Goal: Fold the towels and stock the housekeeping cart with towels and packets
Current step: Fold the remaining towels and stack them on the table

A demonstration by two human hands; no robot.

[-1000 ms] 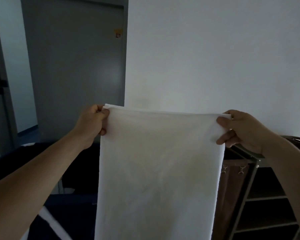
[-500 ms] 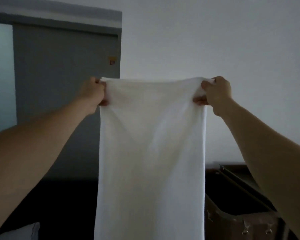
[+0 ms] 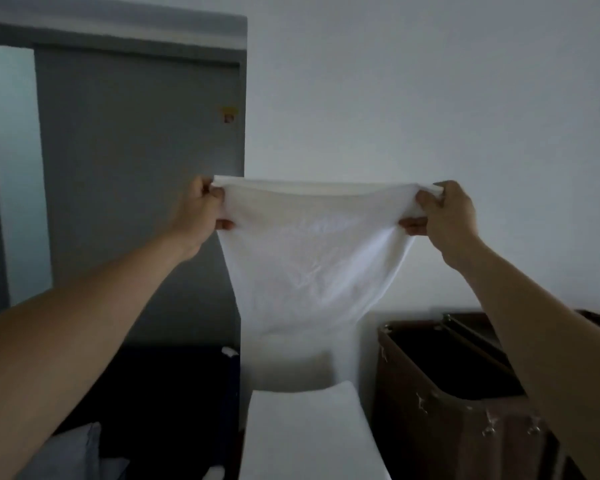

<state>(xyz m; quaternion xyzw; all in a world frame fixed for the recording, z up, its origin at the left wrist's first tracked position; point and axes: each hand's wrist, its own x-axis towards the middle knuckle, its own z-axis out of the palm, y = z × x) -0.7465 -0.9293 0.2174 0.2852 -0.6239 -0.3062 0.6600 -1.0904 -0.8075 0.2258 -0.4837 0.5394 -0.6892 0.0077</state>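
The towel hangs straight ahead of you at the middle of the view, stretched by its top edge between your two hands and raised above the cart. Your left hand, at 9 o'clock of the cloth, has its fingers curled round one top corner. Your right hand, at 3 o'clock, grips the other corner the same way, so both fists are closed on fabric and on nothing else. The outward pull draws the top hem nearly straight. That is probably why you hold it so high and wide: the cloth can drop flat, and you can judge whether its edges line up before you make a fold. Below your hands the sheet narrows toward 6 o'clock. Its lower end then bends toward you and lies as a flat white panel at the bottom of the view; what it rests on is hidden. Just beside that panel, at 4 to 5 o'clock, stands the cart with its brown bag, dark mouth open upward, ready to your right. No folded towel or packet shows on it from here, so the stocking looks barely begun. Behind the cloth a grey door fills 10 o'clock, and a pale wall runs from 12 to 3.
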